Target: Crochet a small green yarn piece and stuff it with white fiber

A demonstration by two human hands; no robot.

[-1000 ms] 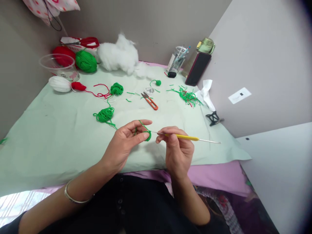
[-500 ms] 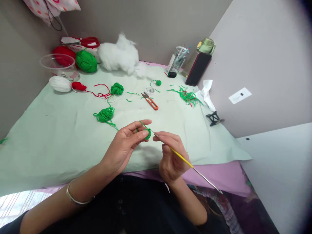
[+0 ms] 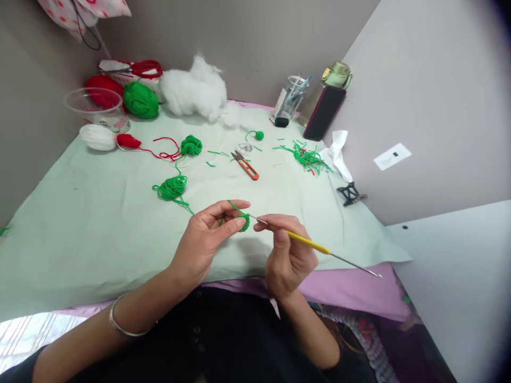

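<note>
Between the thumb and fingers of my left hand (image 3: 207,234) is a small green crochet piece (image 3: 245,222), with green yarn running over the index finger. My right hand (image 3: 289,255) grips a crochet hook (image 3: 307,241) by its yellow handle. The hook's thin metal tip reaches the green piece; whether it is inside a stitch I cannot tell. Its other metal end points out to the right. A loose bundle of green yarn (image 3: 171,188) lies left of my hands, its strand leading toward my left hand. Orange thread snips (image 3: 245,165) lie beyond my hands.
Behind are white stuffing (image 3: 195,90), a green yarn ball (image 3: 141,100), a clear cup (image 3: 290,98) and a phone (image 3: 325,113) leaning on a bottle (image 3: 337,74). Yarn scraps (image 3: 309,158) and a black claw clip (image 3: 351,194) lie at the right. Partition walls enclose the table.
My right hand has shifted slightly right and turned, so the hook lies flatter, its far end swung up and right. My left hand, holding the green piece, has moved slightly right and down.
</note>
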